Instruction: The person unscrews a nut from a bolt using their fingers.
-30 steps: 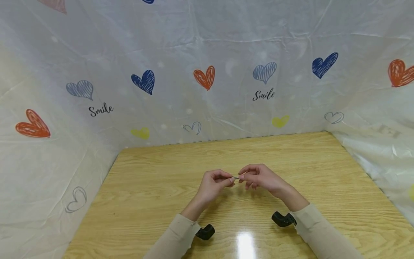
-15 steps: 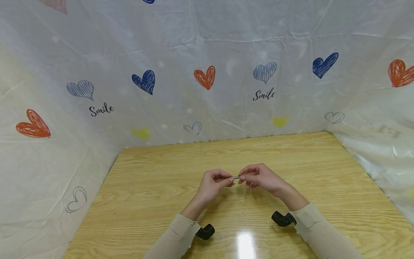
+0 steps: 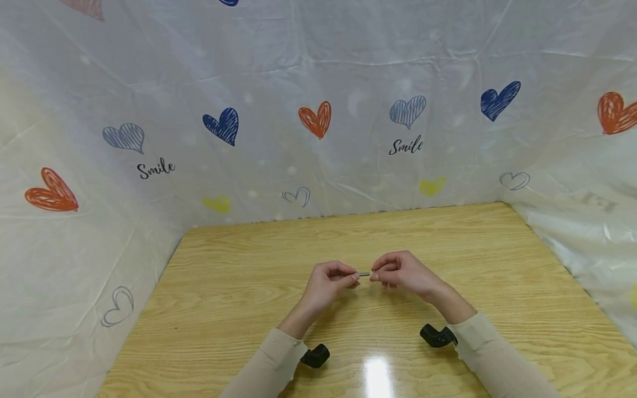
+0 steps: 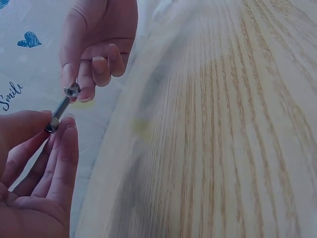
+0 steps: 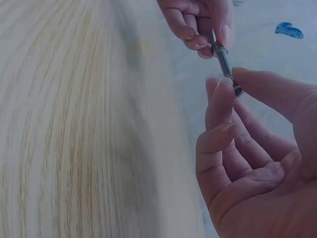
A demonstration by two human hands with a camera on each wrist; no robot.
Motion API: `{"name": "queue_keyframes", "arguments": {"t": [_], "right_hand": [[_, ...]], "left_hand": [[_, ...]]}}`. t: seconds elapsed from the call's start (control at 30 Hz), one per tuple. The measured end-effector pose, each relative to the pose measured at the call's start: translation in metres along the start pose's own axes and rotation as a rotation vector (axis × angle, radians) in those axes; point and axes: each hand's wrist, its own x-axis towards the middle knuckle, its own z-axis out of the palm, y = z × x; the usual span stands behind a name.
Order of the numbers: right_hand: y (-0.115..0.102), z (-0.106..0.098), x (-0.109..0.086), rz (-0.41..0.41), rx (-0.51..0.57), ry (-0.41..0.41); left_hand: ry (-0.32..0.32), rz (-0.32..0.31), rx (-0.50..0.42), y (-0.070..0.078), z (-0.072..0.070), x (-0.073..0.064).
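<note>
A small silver bolt [image 4: 60, 107] spans the gap between the two hands above the table. My left hand [image 3: 325, 284] pinches its head end [image 4: 51, 125] between thumb and fingertips. At the other end sits a metal nut [image 4: 72, 90], which my right hand [image 3: 408, 276] pinches with thumb and index finger. The threaded shaft shows between the fingertips in the left wrist view. From the right wrist side, the nut [image 5: 238, 91] lies between the right thumb and finger, partly covered by them. The other right fingers curl loosely below.
The wood-grain table [image 3: 239, 287] stretches under both hands. A whitish sheet [image 3: 348, 166] with printed hearts stands along its back and sides. Black camera mounts [image 3: 316, 356] stick out from the beige sleeves [image 3: 271, 365] at the wrists.
My right fingertips have shifted slightly to the right along the bolt, and their grip has changed a little. My left hand stays almost still, holding the head end.
</note>
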Motion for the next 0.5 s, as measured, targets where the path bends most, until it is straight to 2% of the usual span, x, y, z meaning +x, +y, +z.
{"name": "queue_keyframes", "arguments": {"t": [0.23, 0.37, 0.5], "right_hand": [[0.007, -0.003, 0.003, -0.014, -0.145, 0.02], [0.01, -0.002, 0.006, -0.053, -0.289, 0.028], [0.011, 0.001, 0.01, -0.098, -0.46, 0.022]], "left_hand": [[-0.003, -0.038, 0.049, -0.005, -0.002, 0.002], [0.006, -0.039, 0.087, -0.009, -0.002, 0.005], [0.012, -0.038, 0.168, -0.012, -0.003, 0.008]]}}
